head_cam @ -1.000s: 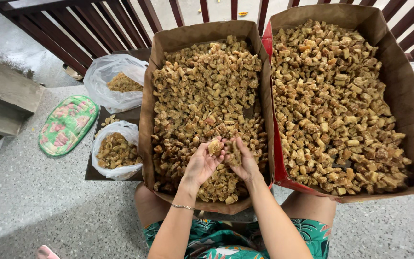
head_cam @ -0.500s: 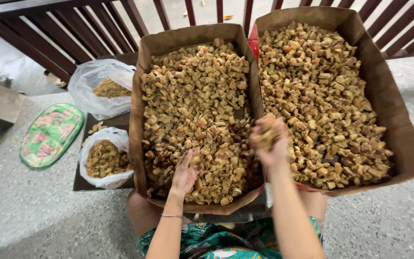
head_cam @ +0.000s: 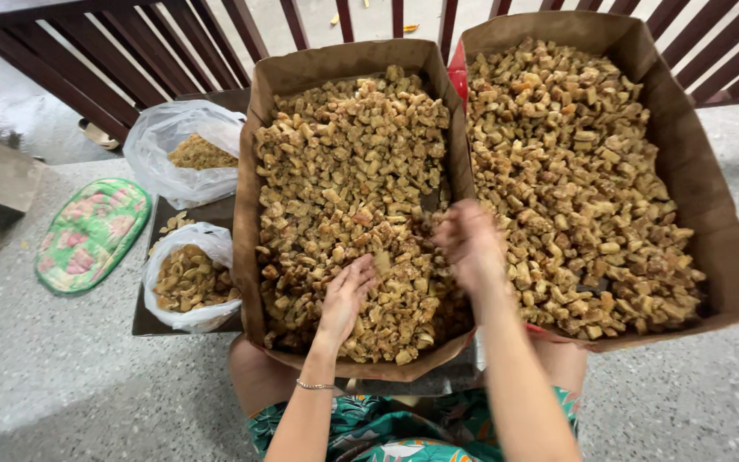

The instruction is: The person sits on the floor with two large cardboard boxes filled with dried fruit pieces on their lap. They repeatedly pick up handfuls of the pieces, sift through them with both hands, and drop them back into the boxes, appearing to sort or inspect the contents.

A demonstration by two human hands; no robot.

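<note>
Both hands are down among the brown chunks, so let's take them in turn. Left hand [head_cam: 345,295] lies palm-down with fingers spread loosely on the pile in the left tray [head_cam: 254,257], touching the pieces but gripping nothing. Right hand [head_cam: 470,244] is blurred, raised just over the paper wall where the two trays meet, fingers curled inward; whether it has any pieces in them, I cannot tell. A thin bracelet [head_cam: 315,386] sits on the left wrist, and below it a green leaf-patterned garment [head_cam: 404,432] covers the lap.

Moving outward: the dried brown chunks [head_cam: 352,180] fill the left tray, a box lined with brown paper, nearly to its rim. Just beside it, touching along one edge, the right tray [head_cam: 729,257] carries a paler, equally full heap of chunks [head_cam: 575,171].

Over to the left, a dark board [head_cam: 143,321] on the speckled floor [head_cam: 44,376] bears two clear plastic bags: the nearer bag [head_cam: 168,257] holds curled brown pieces, the farther bag [head_cam: 160,141] a finer brown heap. A green floral mat [head_cam: 91,231] lies further left. At the far edge, a dark red wooden railing [head_cam: 138,60] runs across.
</note>
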